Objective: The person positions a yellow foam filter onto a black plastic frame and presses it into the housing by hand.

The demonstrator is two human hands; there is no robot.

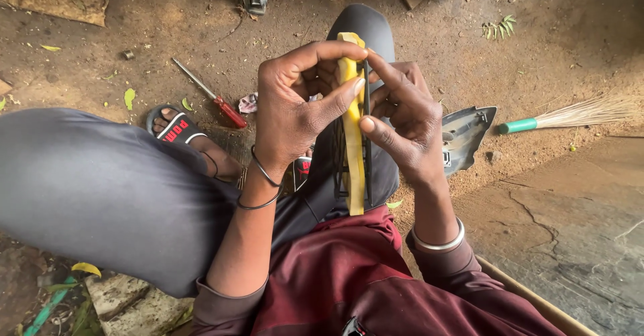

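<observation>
A long, flat yellow plastic strip backed by a black plastic grille stands upright above the lap, its long axis running away from the body. The left hand pinches its left side; the right hand presses fingertips on the grille edge, equally near.

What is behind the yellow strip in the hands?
A black grid part stands right behind the yellow strip, held by the left hand and right hand. Its upper half is hidden by fingers.

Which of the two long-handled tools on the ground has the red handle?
The screwdriver, lying left of the hands near the sandal. The other, the broom at right, has a green handle.
</observation>
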